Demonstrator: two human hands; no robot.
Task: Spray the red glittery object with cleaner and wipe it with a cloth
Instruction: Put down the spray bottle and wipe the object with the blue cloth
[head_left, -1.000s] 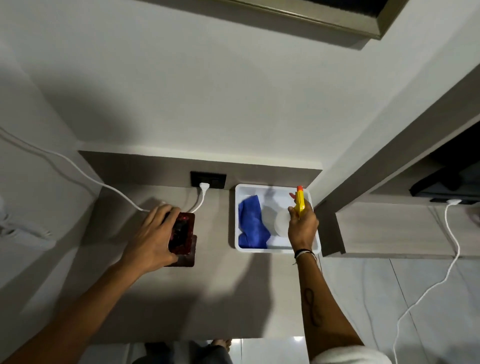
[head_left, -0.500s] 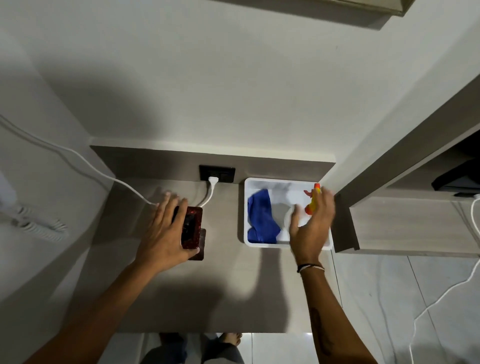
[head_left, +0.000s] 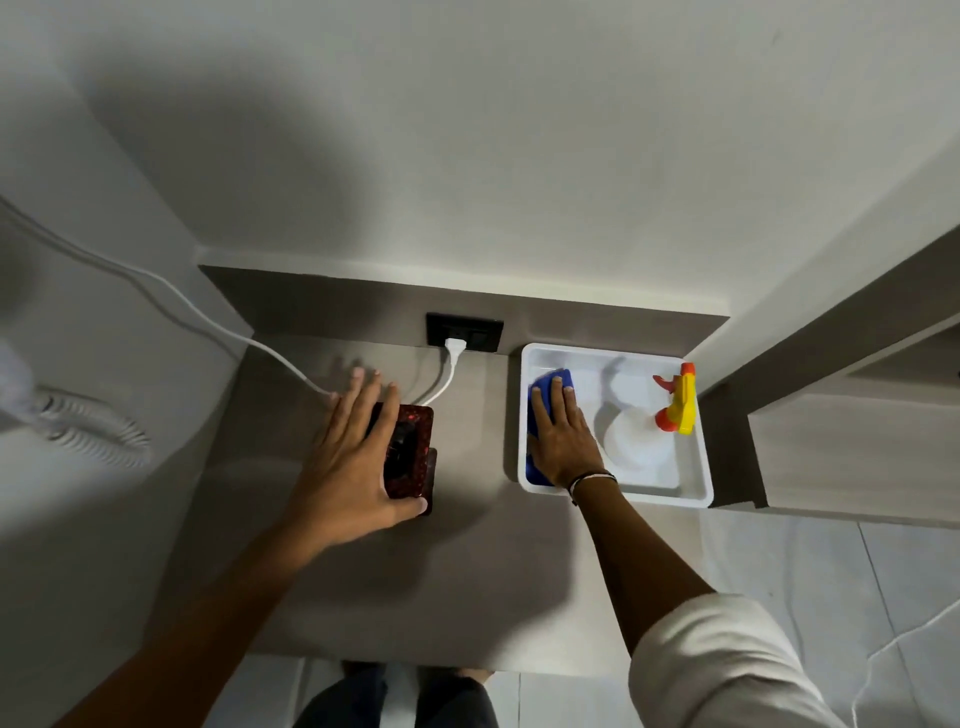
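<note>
Grey tabletop (head_left: 467, 582) is seen from above, both hands resting on it or on items over it. White tray (head_left: 696, 483) sits under and to the right of the right hand (head_left: 563, 441). Spray bottle (head_left: 641, 439) with yellow-orange trigger head is lying inside the tray, just right of the right hand, not touched. Red glittery object (head_left: 413, 452) lies flat on the tabletop under the left hand (head_left: 353, 467), between the two hands and well apart from the tray. Left hand is spread wide, palm down, fingers over the object's left half, thumb at its near edge. Blue cloth (head_left: 550, 382) is in the tray's left side, pressed under the flat, open right hand; no closed grip is visible. White plug (head_left: 456, 345) is seated in the black wall outlet (head_left: 485, 335), beyond the left hand's fingertips.
</note>
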